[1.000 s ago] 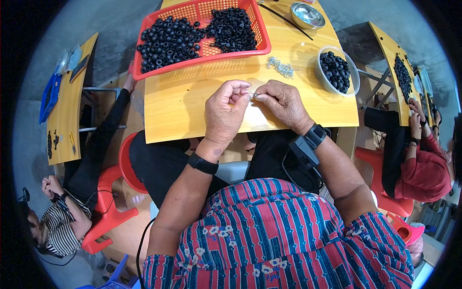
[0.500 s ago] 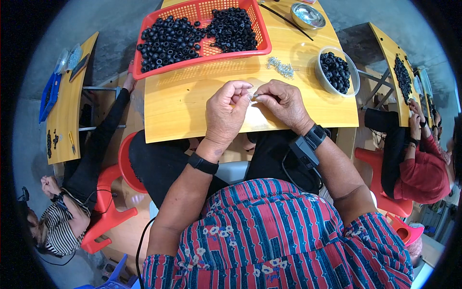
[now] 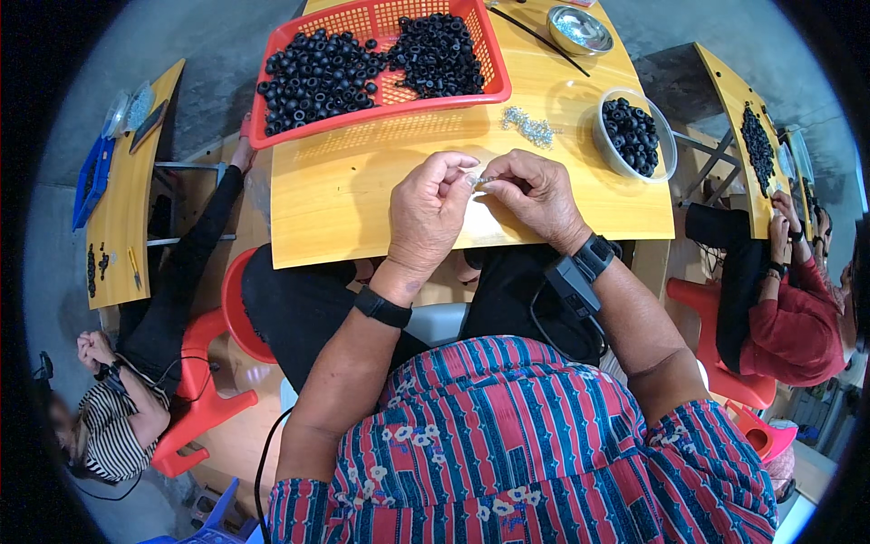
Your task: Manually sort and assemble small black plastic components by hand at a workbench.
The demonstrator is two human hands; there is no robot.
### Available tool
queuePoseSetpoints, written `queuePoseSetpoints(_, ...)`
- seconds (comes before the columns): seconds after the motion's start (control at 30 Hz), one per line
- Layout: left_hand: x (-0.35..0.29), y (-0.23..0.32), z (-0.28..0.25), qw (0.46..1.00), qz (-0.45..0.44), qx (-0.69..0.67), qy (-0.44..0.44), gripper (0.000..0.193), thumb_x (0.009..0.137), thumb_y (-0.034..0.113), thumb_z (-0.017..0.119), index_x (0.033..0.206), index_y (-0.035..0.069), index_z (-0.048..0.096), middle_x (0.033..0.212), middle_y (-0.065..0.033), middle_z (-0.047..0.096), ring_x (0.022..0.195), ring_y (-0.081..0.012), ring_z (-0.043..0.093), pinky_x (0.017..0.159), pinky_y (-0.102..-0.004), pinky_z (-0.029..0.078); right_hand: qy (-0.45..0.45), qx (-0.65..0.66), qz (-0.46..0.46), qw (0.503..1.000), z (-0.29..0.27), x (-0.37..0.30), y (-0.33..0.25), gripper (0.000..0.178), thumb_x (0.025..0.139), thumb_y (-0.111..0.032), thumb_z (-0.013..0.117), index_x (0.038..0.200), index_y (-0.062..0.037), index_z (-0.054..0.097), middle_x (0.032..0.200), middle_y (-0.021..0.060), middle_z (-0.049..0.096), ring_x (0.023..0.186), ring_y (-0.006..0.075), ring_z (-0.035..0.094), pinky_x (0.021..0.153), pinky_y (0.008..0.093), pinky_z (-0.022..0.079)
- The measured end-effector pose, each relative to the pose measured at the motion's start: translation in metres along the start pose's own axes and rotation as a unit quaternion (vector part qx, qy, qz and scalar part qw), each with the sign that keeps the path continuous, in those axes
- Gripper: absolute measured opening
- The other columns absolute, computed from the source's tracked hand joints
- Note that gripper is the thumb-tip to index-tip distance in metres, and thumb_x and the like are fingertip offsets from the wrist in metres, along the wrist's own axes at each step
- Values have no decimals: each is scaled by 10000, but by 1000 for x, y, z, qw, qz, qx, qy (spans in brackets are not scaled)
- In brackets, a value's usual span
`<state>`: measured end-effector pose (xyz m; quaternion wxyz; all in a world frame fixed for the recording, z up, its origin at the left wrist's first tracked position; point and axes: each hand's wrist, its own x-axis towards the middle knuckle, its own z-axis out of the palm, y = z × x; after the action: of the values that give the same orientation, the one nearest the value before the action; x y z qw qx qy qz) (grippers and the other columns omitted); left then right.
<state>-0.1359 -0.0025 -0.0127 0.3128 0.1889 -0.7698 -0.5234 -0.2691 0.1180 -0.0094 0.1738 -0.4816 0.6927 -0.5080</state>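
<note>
Above the front part of the yellow table (image 3: 335, 208), my two hands meet fingertip to fingertip. My left hand (image 3: 426, 201) is closed in a pinch, and my right hand (image 3: 535, 195) pinches from the other side. Between the fingertips shows a small shiny metallic piece (image 3: 481, 181), too tiny to name; the fingers cover most of it. Beyond my hands lies a loose pile of small silvery pieces (image 3: 530, 127). To the right stands a clear round tub (image 3: 669, 145) holding black rubber-like rings (image 3: 630, 136).
A red plastic basket (image 3: 381, 107) with two heaps of small black parts fills the table's far left. At the far right are a metal bowl (image 3: 580, 31) and a thin black rod (image 3: 539, 40). People sit at side tables left (image 3: 136, 227) and right (image 3: 739, 136).
My hands stay in nearly the same place, the fingertips shifting slightly around the small piece. The person at the right has moved their hands a little.
</note>
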Motion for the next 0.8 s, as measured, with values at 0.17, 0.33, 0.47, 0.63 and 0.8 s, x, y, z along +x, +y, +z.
queuePoseSetpoints(0.17,0,3,-2,1000,-5,13,-8,165,904,13,620,1063,27,663,811,-52,684,720,-87,630,668,-240,510,-2,4,6,1000,0,0,-1,74,833,-70,702,887,-28,674,764,47,632,659,109,576,619,255,482)
queuePoseSetpoints(0.33,1,1,-1,1000,5,5,-20,168,912,21,607,1071,22,662,801,-53,678,715,-96,633,666,-253,515,4,10,8,1000,0,-1,-2,74,836,-78,701,886,-31,674,772,38,641,677,97,587,633,246,488)
queuePoseSetpoints(0.47,1,1,-1,1000,-4,-4,-28,159,927,33,594,1069,21,662,812,-64,681,719,-103,637,669,-258,518,4,24,19,1000,0,-1,-2,71,838,-77,698,882,-29,669,775,31,644,686,89,588,643,242,493)
queuePoseSetpoints(0.63,2,-8,2,999,33,22,-7,128,909,76,624,1028,49,663,809,-109,669,698,-200,665,628,-327,524,3,18,26,999,0,-1,-2,66,838,-68,690,881,-29,657,760,24,626,678,78,571,636,238,487)
queuePoseSetpoints(0.8,1,4,-4,998,43,50,5,189,886,56,647,1074,42,662,878,-54,659,759,-122,600,694,-245,494,-2,24,41,999,0,-1,-4,60,841,-64,685,876,-29,651,747,16,608,666,71,552,625,230,475)
